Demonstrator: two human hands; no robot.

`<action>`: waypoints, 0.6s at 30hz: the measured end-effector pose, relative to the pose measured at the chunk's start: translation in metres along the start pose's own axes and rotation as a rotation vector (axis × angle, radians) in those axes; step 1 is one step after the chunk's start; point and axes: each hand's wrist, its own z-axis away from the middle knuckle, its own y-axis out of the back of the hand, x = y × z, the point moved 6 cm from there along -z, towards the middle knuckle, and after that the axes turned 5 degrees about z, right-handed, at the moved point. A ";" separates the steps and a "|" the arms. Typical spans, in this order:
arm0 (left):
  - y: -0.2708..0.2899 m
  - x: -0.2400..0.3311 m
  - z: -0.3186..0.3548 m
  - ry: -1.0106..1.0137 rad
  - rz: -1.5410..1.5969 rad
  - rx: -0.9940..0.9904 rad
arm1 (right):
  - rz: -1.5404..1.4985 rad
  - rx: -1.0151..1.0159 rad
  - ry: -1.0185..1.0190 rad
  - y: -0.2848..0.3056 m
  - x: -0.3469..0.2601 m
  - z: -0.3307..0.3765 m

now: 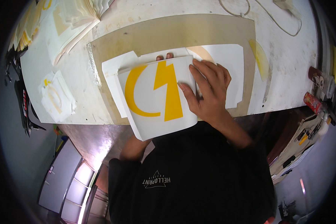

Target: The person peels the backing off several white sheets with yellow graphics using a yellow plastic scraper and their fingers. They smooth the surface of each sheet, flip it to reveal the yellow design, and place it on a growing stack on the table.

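A white sheet (145, 127) with a yellow curved shape (130, 91) and a yellow bolt-like shape (171, 99) lies tilted before me, its near part reaching over the table edge. My left hand (170, 55) holds it from beneath; only two fingertips show past its far edge, and the palm is hidden. My right hand (211, 91) rests on the sheet's right side, fingers stretched and apart, with the thumb on the sheet near the bolt shape. Under it, another white sheet (233, 80) spreads to both sides, with a pale curved shape (202, 53) on it.
A brownish mat (168, 31) covers part of the white table (117, 11). On the left are stacked sheets (80, 16) and small white scraps (58, 97). A yellow translucent piece (259, 59) lies at right, a cord (287, 31) beyond. A red patterned can (312, 102) stands near the right edge.
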 end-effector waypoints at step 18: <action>0.002 -0.010 0.005 0.016 0.248 0.059 | -0.400 -0.026 -0.325 0.020 0.011 0.004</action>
